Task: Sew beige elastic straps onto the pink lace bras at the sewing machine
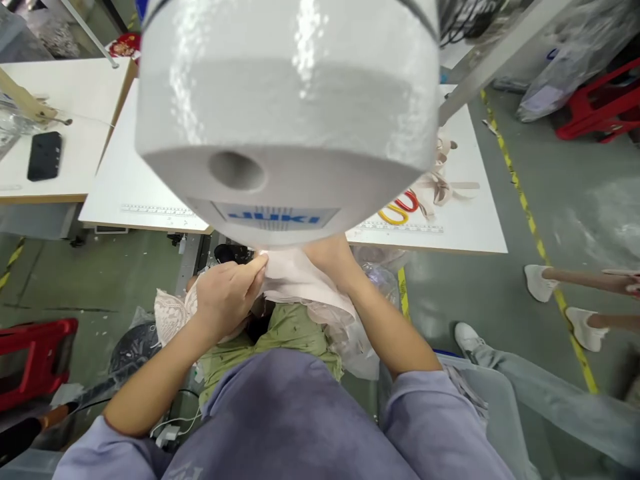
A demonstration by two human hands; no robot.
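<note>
The white sewing machine head (pixel 287 113), marked JUKI, fills the upper middle and hides what lies beneath it. Just below its lower edge, my left hand (pixel 227 293) pinches a pale pink fabric piece (pixel 300 280) between thumb and forefinger. A cream lace part (pixel 173 317) hangs to the left of that hand, and the pink cloth drapes over my lap. My right hand (pixel 333 257) lies on the fabric's right side; its fingers are hidden by the machine head.
Red- and yellow-handled scissors (pixel 403 207) lie by beige fabric strips (pixel 437 183) on the white table (pixel 475 220). A phone (pixel 45 155) rests on the left table. Red stools (pixel 37 360) stand at both sides. Other people's legs (pixel 530 380) show at right, near a plastic bin (pixel 500 400).
</note>
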